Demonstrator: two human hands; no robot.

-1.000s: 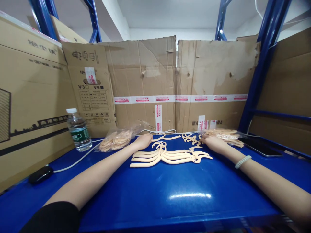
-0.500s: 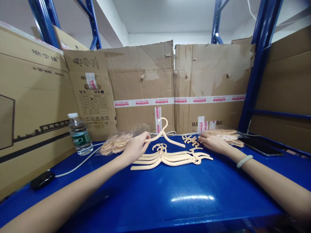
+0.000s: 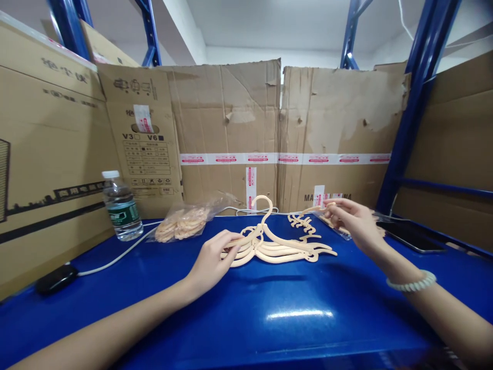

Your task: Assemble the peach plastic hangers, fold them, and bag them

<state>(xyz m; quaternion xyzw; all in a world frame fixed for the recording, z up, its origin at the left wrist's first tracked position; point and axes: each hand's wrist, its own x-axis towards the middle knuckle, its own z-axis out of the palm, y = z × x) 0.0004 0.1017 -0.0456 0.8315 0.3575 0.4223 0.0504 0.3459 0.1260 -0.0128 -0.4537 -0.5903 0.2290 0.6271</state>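
My left hand (image 3: 213, 259) is closed on one arm of a beige clothes hanger (image 3: 283, 239), its hook pointing up. That hanger is raised above and in front of a stack of similar hangers (image 3: 283, 257) on the blue table. Curved beige pieces lie at the stack's right end. My right hand (image 3: 352, 221), with a beaded bracelet at the wrist, pinches a thin curved beige piece (image 3: 310, 209) by its right end. Just below that piece is a small pile of beige hook-shaped pieces (image 3: 300, 223). Behind my right hand, a clear bag of beige parts (image 3: 327, 222) is partly hidden.
On the left are a clear bag of beige parts (image 3: 185, 223), a water bottle (image 3: 122, 208) and a black device (image 3: 57, 279) on a white cable. A phone (image 3: 412, 237) lies at the right. Cardboard boxes (image 3: 227, 123) wall the back of the blue table (image 3: 231, 324).
My left hand has brought the hanger nearer and lower, over the stack. My right hand has come away from the right-hand bag with a curved beige piece between its fingers.
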